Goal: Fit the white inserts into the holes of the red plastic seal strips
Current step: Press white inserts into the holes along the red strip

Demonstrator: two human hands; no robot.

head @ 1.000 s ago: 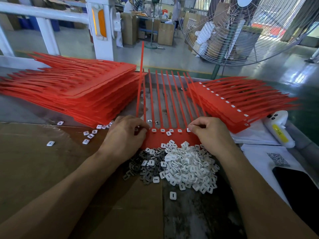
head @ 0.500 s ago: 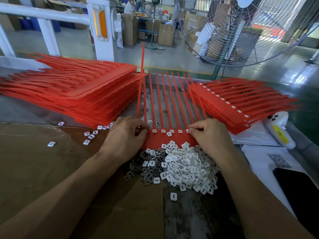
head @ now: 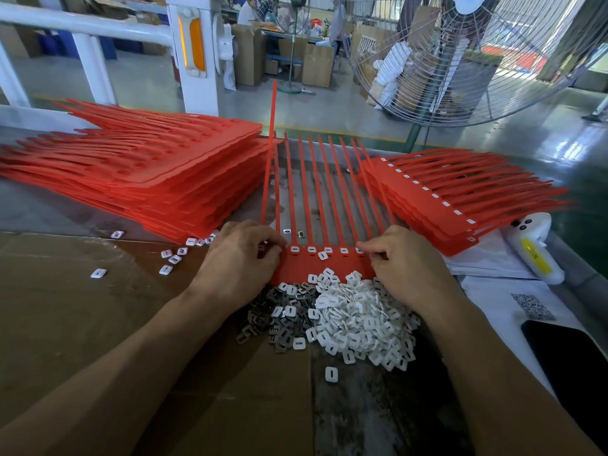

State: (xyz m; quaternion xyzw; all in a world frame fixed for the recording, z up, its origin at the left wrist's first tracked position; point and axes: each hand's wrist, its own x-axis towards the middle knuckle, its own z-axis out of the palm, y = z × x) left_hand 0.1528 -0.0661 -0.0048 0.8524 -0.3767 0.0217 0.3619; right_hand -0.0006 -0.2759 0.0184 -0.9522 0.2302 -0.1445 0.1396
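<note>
A: Where's the work piece?

B: Red seal strip sheet point(head: 324, 263) flat on the table, base toward the person, tails running away from them. So the row of holes runs left to right, between the two hands.

A: Hands?

B: Left hand point(head: 241, 258) at the left end of the row, fingers curled down onto the sheet edge, pinching or pressing there. Can't tell if an insert is under the fingertips. Right hand point(head: 403, 261) at the right end, fingers curled too, thumb and forefinger tips down on the last hole, looks like it's pressing an insert in, but the piece itself is hidden.

A: Inserts?

B: Several already seated in the row. One loose insert point(head: 323, 255) sits crooked near the middle. Big pile of white inserts point(head: 360, 319) just below the sheet, touching its near edge, nearer the right hand. Grey clips point(head: 276, 315) beside it on the left.

A: Next move?

B: My guess is the crooked one. Roughly midway, either hand reaches sideways along the row.

A: Stacks?

B: Unfilled stack point(head: 148, 172) left, filled stack point(head: 460, 209) right.
</note>
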